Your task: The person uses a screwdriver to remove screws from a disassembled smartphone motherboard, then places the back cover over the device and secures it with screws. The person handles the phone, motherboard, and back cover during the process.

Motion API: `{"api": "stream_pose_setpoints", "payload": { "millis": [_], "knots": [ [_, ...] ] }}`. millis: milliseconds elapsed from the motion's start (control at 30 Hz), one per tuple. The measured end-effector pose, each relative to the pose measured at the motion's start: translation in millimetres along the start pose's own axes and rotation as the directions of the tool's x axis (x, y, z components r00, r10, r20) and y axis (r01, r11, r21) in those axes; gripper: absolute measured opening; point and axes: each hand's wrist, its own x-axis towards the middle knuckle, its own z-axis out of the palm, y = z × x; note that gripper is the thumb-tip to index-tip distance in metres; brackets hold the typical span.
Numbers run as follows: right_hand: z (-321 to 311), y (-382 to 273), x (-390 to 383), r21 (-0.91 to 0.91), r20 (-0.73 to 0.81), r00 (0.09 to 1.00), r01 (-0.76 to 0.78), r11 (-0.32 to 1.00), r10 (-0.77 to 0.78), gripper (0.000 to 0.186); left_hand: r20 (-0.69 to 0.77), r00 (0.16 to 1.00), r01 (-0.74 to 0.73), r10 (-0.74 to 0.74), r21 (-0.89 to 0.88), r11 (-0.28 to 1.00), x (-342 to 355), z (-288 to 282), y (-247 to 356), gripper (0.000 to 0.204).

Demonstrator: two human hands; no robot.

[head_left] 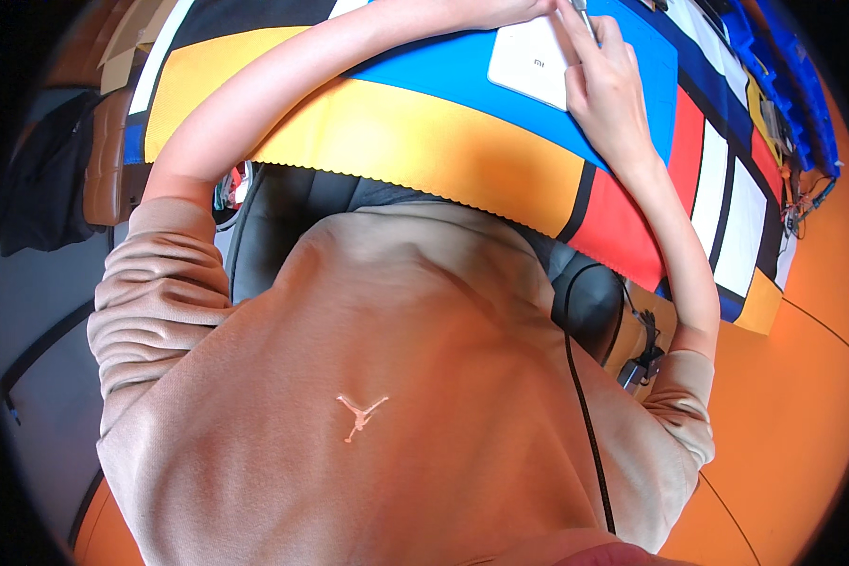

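Observation:
A flat white device (535, 64) with rounded corners and a small dark mark lies on a blue mat (424, 58) near the top of the view. My right hand (606, 83) rests over its right side, fingers bent. A slim silver, stick-like tool (584, 13) shows between those fingers, its far end cut off by the upper edge. My left hand (511, 11) reaches in from the left along the device's far edge. Its fingers run out of the picture, so whatever they hold is hidden.
A colour-block cloth (368, 118) with a zigzag edge covers the table. Blue plastic bins (802, 104) and tangled cables (802, 203) are at the far right. A black cord (580, 396) hangs over my sweatshirt. A brown padded seat (111, 156) stands left.

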Motion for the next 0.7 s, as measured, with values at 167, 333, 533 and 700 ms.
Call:
{"api": "stream_pose_setpoints", "payload": {
  "millis": [167, 333, 533, 700],
  "knots": [
    [12.4, 13.5, -1.7, -0.081, -0.021, 0.995, 0.093, 0.992, -0.095, 0.069, 0.004, 0.999, 0.035, -0.035, -0.01, 0.999, 3.5, -0.4, 3.1, 0.031],
    [15.3, 16.0, -3.7, -0.072, -0.094, 0.988, 0.112, 0.991, -0.119, 0.074, -0.044, 0.997, 0.067, -0.064, 0.09, 0.994, 2.2, -8.3, 13.8, 0.03],
    [12.6, 13.7, -3.4, -0.003, -0.285, 0.958, 0.031, 1.0, -0.031, 0.069, -0.054, 0.999, 0.002, -0.003, -0.034, 0.999, 5.5, -18.1, 10.8, 0.024],
    [7.5, 13.3, -6.1, 0.164, -0.315, 0.936, -0.111, 0.98, 0.159, 0.063, 0.011, 1.0, 0.008, -0.007, -0.033, 0.999, 6.5, -23.4, 9.5, 0.029]
  ]
}}
